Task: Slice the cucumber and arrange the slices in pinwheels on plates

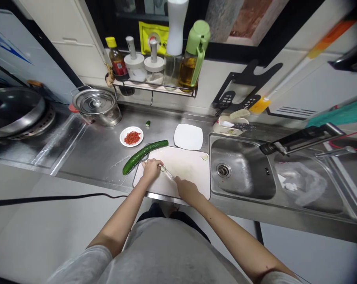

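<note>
My right hand (pixel 188 191) is wrapped round the handle of a knife. Its blade (pixel 169 174) points up and left over the white cutting board (pixel 193 181). At the blade's tip, the fingers of my left hand (pixel 151 169) are closed on a thin, pale cucumber slice (pixel 163 168), partly hidden by the fingers. A long green cucumber (pixel 144 155) lies beside my left hand, its right end by the board's upper edge. Another slice (pixel 205 157) rests in the board's upper right corner. A cut cucumber end (pixel 147 123) lies on the counter behind.
Behind the board are a white plate (pixel 188 137) and a small dish (pixel 122 139) of red pieces. A sink (pixel 243 173) adjoins the board on the right. At left stand a lidded steel pot (pixel 107 116) and a wok (pixel 15 110). A seasoning rack (pixel 157 87) hangs above.
</note>
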The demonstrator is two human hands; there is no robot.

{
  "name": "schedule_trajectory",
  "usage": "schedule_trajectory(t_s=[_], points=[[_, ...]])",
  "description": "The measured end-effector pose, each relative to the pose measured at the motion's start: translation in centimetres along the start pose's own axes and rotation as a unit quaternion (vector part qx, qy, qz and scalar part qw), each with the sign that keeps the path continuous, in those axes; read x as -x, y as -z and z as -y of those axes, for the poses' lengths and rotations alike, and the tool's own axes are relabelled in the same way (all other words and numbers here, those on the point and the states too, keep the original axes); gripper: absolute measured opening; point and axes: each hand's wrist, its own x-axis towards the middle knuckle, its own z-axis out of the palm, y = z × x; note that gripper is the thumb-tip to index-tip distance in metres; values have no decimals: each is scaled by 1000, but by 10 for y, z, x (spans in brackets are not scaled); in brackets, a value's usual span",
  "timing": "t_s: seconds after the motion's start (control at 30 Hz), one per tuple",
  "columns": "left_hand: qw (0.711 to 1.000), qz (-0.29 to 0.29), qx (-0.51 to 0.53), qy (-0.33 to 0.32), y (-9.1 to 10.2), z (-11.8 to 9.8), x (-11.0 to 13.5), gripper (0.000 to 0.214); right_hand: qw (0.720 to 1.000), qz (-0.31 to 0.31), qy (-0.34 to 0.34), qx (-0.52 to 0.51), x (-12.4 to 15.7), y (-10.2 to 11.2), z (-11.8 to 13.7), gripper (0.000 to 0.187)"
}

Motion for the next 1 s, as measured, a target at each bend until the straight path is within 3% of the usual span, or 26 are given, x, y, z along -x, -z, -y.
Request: schedule_trajectory(t_s=[0.47, 0.7, 0.87, 1.0], points=[[1000, 3, -6, 10, 1, -2, 0, 26, 999, 34, -20, -32, 17, -28, -16, 38], [1000, 3, -27, 5, 4, -5, 3, 28, 999, 12, -10, -34, 31, -41, -30, 38], [999, -1, -40, 5, 8, -2, 7, 30, 999, -26, 44, 18, 42, -43, -60, 35], [999, -9, -43, 5, 9, 0, 11, 31, 993, -91, 45, 55, 50, -44, -99, 30]])
